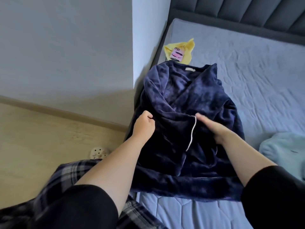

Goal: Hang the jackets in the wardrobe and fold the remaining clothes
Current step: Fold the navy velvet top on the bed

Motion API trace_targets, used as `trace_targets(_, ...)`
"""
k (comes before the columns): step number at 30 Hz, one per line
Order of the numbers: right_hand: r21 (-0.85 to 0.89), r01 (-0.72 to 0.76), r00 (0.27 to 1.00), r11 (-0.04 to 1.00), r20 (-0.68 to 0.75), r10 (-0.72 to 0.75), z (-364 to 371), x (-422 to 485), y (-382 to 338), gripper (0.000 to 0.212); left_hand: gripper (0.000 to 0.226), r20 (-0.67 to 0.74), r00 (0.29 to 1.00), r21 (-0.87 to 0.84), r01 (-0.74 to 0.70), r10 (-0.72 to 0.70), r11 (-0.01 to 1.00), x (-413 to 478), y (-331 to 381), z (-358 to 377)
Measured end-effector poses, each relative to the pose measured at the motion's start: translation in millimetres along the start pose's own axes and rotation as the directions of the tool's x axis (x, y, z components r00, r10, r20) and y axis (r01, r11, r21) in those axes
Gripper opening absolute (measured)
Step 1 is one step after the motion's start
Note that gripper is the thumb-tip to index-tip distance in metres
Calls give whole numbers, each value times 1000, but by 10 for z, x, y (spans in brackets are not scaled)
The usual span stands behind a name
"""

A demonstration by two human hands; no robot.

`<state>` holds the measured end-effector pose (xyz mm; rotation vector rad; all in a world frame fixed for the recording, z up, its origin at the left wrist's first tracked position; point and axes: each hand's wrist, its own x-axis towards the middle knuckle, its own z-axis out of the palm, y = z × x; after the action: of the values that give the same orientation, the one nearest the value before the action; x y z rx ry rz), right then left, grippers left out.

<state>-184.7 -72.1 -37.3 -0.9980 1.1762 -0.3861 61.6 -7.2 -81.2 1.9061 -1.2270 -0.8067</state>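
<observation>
Head view: worn on the person's head, facing forward and down, close over the bed [247,76] edge.
Other views: none.

walls: plain grey [66,47] | floor: light wood [41,129] | bed [247,80]: blue quilted cover, dark padded headboard [239,12] | light: soft daylight
</observation>
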Motion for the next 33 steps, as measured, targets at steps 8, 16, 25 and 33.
trace_targets(8,-85,446,594,891,-716,-366,228,-14,-389,12,44,181,900,-351,436,-397,828,180,-213,12)
trace_targets(16,-817,-371,928,441,-310,205,-190,-161,-41,15,42,284,852,-701,497,-439,512,267,-73,13)
trace_targets(25,-787,-54,956,614,-218,-195,53,15,-203,27,29,498,854,-796,520,-152,311,243,288,72)
trace_targets(33,-918,-388,918,82,-377,124,-232,-272,-216,32,44,602,752,-709,658,-267,256,156,-32,-34)
